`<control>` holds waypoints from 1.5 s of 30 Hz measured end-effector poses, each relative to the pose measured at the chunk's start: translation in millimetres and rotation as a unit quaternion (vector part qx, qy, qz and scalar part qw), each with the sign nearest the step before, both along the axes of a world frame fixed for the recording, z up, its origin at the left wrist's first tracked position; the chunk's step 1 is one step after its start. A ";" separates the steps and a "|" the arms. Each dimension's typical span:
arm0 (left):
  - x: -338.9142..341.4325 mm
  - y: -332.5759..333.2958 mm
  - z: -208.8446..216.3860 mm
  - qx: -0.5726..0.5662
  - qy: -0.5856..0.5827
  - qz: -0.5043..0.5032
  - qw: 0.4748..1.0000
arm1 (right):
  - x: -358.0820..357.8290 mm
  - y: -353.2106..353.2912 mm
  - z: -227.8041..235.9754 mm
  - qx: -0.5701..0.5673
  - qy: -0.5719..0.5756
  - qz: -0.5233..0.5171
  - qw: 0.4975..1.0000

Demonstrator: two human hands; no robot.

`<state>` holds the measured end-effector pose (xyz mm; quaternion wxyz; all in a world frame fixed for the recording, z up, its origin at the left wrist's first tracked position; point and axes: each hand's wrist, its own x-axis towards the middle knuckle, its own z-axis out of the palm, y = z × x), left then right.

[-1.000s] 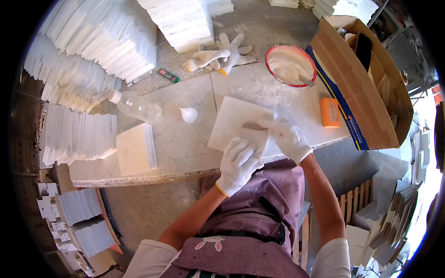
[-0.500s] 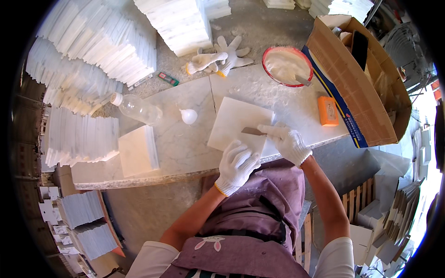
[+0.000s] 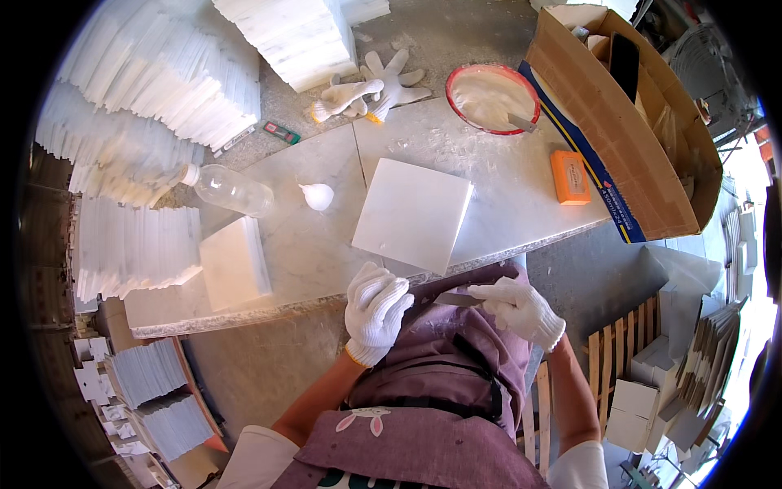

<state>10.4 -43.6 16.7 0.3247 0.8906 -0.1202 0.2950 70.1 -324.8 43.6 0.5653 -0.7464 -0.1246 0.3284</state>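
Observation:
My right hand (image 3: pixel 525 311), in a white knit glove, grips a putty knife (image 3: pixel 461 299) with a flat grey blade that points left, over my apron. Across from it my left hand (image 3: pixel 377 308), also gloved, is closed with the fingers curled together just off the table's front edge; its palm is hidden. A square white tile (image 3: pixel 413 213) lies on the stone tabletop beyond both hands, touched by neither. It seems to rest on another tile, whose edge shows along its right side.
Behind the tile sit a red-rimmed bowl (image 3: pixel 492 91) of white paste with a scraper in it, and spare gloves (image 3: pixel 397 83). Leftward are a white bulb-shaped thing (image 3: pixel 317 196), a clear bottle (image 3: pixel 232 189) and tile stacks (image 3: pixel 138 248). Rightward, an orange box (image 3: pixel 570 178) and a cardboard carton (image 3: pixel 611 122).
Both hands have drawn back from the tile toward my body, off the table edge. The putty knife's blade has come off the tile's surface, still in my right hand.

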 end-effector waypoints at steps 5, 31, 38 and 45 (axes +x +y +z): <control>-5.6 -6.3 14.6 -0.020 0.048 -0.032 0.998 | -60.6 22.5 -7.6 0.173 0.247 -0.263 0.917; -17.9 -41.1 34.8 -0.426 0.464 -0.119 0.767 | -50.0 72.9 1.1 0.235 0.103 -0.316 0.913; -5.7 -46.1 45.5 -0.448 0.514 -0.054 0.730 | -50.7 83.4 8.6 0.170 0.068 -0.309 0.933; -2.4 -49.9 30.1 -0.476 0.452 -0.034 0.754 | -43.6 84.1 13.9 0.082 -0.034 -0.255 0.963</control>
